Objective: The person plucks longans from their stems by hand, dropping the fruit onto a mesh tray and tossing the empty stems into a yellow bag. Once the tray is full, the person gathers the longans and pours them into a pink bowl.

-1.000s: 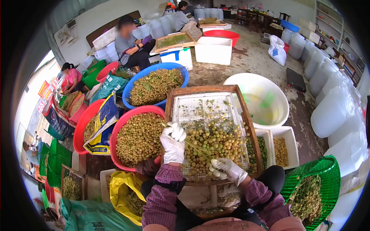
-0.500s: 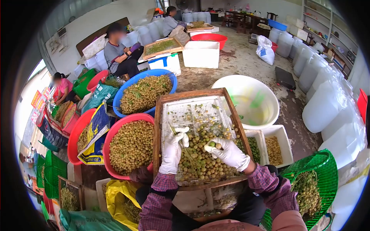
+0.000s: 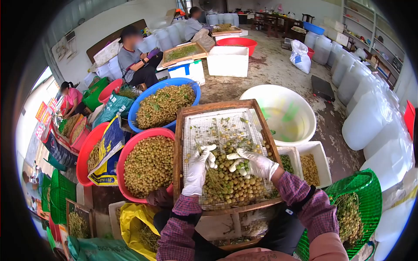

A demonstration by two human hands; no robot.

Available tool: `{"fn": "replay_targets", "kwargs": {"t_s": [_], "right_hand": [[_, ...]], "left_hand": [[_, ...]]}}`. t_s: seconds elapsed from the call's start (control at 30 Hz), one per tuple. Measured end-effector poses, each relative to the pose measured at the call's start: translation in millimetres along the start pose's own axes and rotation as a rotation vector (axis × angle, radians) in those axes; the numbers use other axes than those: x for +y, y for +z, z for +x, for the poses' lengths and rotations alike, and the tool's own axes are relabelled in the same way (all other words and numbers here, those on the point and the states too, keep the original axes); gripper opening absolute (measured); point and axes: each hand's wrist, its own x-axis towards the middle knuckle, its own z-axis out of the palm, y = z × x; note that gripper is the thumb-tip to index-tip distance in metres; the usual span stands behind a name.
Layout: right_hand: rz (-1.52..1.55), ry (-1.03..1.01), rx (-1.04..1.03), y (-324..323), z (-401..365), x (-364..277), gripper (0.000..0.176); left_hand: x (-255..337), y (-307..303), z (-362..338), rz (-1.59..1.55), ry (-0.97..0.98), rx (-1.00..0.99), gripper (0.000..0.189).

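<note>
Centre of the frame, and here's the wood-framed white mesh tray (image 3: 257, 105), tilting slightly, with a heap of small round yellow-green fruits (image 3: 237, 191) spread over its middle and lower part. The left hand in a white glove (image 3: 197, 170) is over the tray's left side, fingers curled around thin green stems (image 3: 210, 179). Just across from it, the right hand in a white glove (image 3: 256, 164) comes in from the lower right, fingers bent down over the fruits, a few green ones right at the fingertips; whether it grips any, I cannot tell.

Left of the tray, close beside it, sits a round pink-red basin (image 3: 123, 174) full of the same fruits, and above that a round blue basin (image 3: 198, 93), also full. Upper right of the tray, there's a big round white tub (image 3: 287, 108) with green marks inside. Below that, two white foam boxes (image 3: 324, 167) side by side, green fruits in one, yellowish in the other. Lower right, a green plastic mesh basket (image 3: 370, 191) holds stemmed bunches. Upper left, a seated person in a grey top (image 3: 130, 58) sits by another framed tray (image 3: 195, 53).
</note>
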Motion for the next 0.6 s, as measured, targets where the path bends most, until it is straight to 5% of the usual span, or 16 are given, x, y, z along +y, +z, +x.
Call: {"fn": "replay_targets", "kwargs": {"t_s": [0.23,0.37,0.47,0.5,0.53,0.6], "right_hand": [[-0.013,0.097,0.05,5.6,1.6,-7.5,0.055],[-0.344,0.255,0.332,5.5,12.1,3.4,0.069],[-0.546,0.321,0.209,-6.8,-0.6,-10.1,0.071],[-0.493,0.37,0.206,-24.1,1.1,-14.6,0.057],[-0.454,0.305,0.209,-41.9,-5.5,-24.5,0.047],[-0.346,0.216,0.292,-104.1,-26.1,-39.6,0.028]], "left_hand": [[4.0,0.6,-2.1,-0.015,0.002,-0.036,0.027],[-4.1,2.7,0.4,-0.034,0.036,0.118,0.022],[-21.7,-23.8,11.6,0.334,0.044,0.025,0.025],[-30.2,-31.1,13.9,0.479,0.082,-0.02,0.025],[-15.8,-14.5,4.2,0.646,-0.119,0.075,0.026],[-11.4,-6.5,-0.1,0.206,-0.166,0.064,0.028]]}}
